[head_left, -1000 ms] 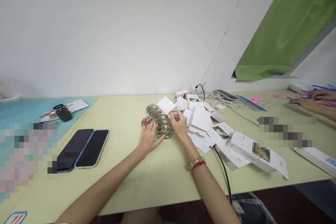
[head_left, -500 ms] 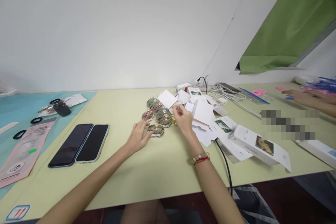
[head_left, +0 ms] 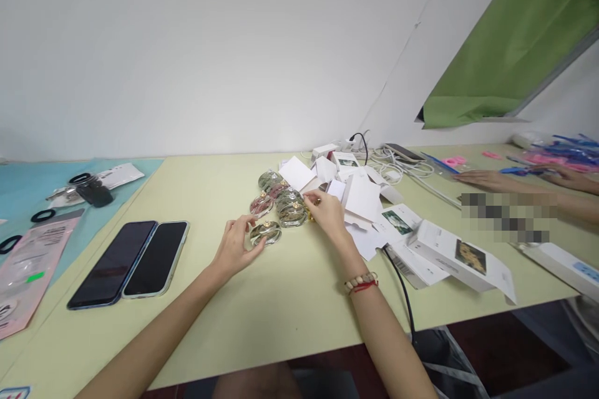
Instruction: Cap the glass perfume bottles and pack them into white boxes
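A clear oval container (head_left: 270, 229) with dark green contents and a gold-coloured knob lies at the front of the group. My left hand (head_left: 236, 246) grips its left end between thumb and fingers. Behind it and to the right is a cluster of similar oval containers, green ones (head_left: 291, 212) and a red one (head_left: 261, 204). My right hand (head_left: 327, 212) is at the cluster's right edge, thumb and forefinger pinched together. Something gold-coloured shows below those fingertips, but what they hold is hidden.
White opened boxes (head_left: 362, 199) lie heaped right of the cluster, with printed boxes (head_left: 461, 255) nearer me. A black cable (head_left: 402, 287) crosses the table's front edge. Two phones (head_left: 156, 259) lie at left. Another person's hands (head_left: 486, 181) handle something blue at far right.
My left hand has drawn the front green container leftward, apart from the cluster. My right hand has shifted only slightly. At far right, the other person's hands have moved and now hold something blue.
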Motion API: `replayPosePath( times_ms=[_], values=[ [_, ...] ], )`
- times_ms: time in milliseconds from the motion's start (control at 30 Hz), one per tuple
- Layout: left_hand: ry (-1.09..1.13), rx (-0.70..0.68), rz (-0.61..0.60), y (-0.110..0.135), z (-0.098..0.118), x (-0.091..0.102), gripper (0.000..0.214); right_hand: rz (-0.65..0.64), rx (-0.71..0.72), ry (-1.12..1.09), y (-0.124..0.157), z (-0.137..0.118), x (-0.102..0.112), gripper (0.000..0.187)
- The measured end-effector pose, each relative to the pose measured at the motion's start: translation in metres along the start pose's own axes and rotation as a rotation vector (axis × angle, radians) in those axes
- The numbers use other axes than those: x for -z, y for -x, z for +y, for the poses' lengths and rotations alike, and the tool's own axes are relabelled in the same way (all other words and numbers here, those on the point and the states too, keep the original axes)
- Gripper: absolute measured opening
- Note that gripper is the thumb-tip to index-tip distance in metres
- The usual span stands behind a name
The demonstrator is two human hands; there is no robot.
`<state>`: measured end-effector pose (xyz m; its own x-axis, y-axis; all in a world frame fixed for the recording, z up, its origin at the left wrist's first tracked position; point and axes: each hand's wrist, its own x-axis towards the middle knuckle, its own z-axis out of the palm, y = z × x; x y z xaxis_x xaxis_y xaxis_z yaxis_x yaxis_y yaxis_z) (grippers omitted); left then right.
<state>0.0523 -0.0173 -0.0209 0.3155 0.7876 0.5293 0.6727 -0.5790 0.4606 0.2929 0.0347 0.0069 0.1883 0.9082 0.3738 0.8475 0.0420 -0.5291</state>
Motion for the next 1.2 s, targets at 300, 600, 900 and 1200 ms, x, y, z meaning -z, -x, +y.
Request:
replayPosePath(
  times_ms=[300, 600, 900, 1200],
  values=[
    [-0.052, -0.064, -0.086, -0.004, 0.001, 0.0, 0.027, -0.036, 0.023, 0.026, 0.001, 0.001, -0.001, 0.023],
    [-0.074, -0.058, -0.08, -0.003, 0.006, 0.004, 0.033, -0.063, 0.047, -0.108, -0.001, 0.009, -0.007, 0.02],
    [-0.129, 0.055, 0.008, -0.003, 0.0, 0.001, 0.031, 0.001, -0.002, -0.071, -0.003, 0.009, 0.0, 0.019],
    [-0.101, 0.092, 0.018, -0.003, 0.0, 0.001, 0.026, -0.066, 0.014, 0.004, -0.002, 0.011, -0.003, 0.019]
  ],
)
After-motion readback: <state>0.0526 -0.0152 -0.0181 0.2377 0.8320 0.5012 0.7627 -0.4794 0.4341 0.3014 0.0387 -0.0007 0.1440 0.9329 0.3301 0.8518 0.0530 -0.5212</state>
